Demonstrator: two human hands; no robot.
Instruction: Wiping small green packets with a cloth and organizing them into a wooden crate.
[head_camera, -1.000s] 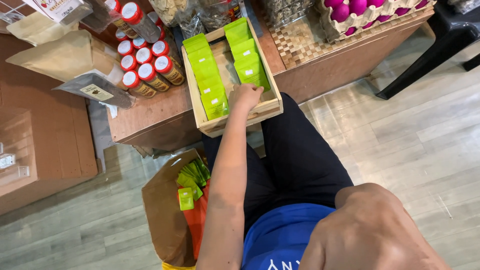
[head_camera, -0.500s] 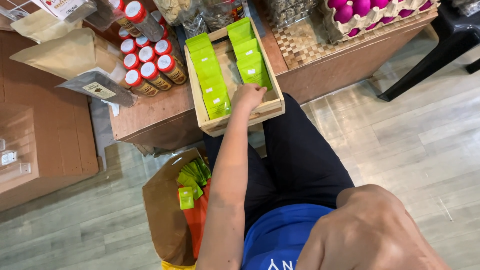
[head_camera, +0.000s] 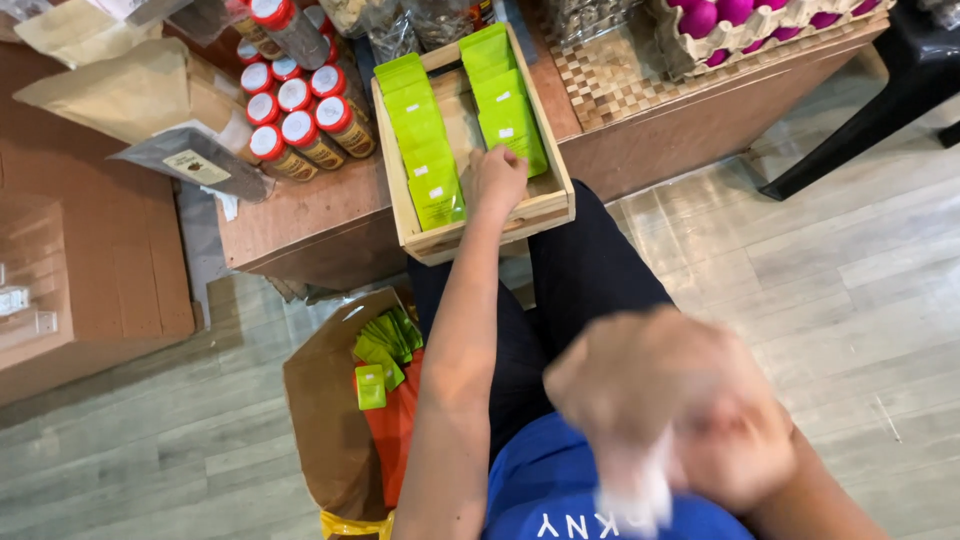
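Underfoot, pale plank floor, brown counter

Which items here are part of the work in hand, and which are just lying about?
In use: left hand, green packets, wooden tray, packets in brown bag.
Lying about: red-capped jars, pink eggs, paper pouches, black chair.

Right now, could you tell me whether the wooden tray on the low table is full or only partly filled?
Partly filled. The wooden tray holds two rows of green packets, with bare wood showing between them, where the left hand rests.
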